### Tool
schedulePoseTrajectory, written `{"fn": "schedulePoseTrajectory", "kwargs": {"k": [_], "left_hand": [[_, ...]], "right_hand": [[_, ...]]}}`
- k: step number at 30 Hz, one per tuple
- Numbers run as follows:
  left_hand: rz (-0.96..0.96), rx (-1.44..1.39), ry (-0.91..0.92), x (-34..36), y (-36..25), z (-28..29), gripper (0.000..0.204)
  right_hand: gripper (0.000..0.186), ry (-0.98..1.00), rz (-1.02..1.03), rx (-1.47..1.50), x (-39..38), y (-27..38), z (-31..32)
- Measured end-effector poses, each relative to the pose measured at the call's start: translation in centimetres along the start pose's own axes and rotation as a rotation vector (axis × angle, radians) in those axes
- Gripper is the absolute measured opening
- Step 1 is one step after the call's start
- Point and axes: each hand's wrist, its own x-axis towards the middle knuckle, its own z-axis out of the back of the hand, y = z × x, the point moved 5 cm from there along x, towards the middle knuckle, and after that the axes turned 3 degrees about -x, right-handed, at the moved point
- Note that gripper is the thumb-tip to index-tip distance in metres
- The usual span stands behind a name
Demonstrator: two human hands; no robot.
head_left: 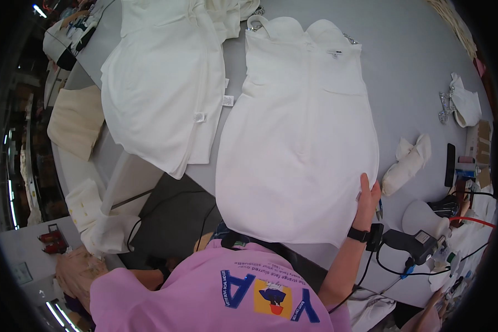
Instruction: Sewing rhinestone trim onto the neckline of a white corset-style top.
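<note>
A white dress (293, 144) lies spread on the grey table in front of me, its cupped top at the far end and its hem towards my body. A seam runs down its middle, and chain trim shows at the straps. At the dress's lower right edge is my right hand (367, 195), closed on the fabric, with a black band on the wrist. My left hand (172, 263) hangs low beside my body, below the table's level. It is dark and mostly hidden, so its fingers do not show.
More white garments (160, 83) lie at the left of the grey table (409, 72). A rolled white cloth (407, 165) rests right of the dress. A dark handheld tool (409, 243) with cables stands at the lower right. Beige fabric (77, 122) hangs at far left.
</note>
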Motion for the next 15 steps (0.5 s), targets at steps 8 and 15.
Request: {"fn": "schedulePoseTrajectory", "kwargs": {"k": [8,15], "left_hand": [[0.006,0.094,0.010,-0.1,1.5,1.8,0.056],[0.001,0.180,0.021,2.3,3.9,4.3,0.054]], "right_hand": [[0.033,-0.012,0.001,-0.053,0.9,-0.5,0.4],[0.031,-0.049,0.186,-0.060,-0.7,-0.4,-0.3]]}}
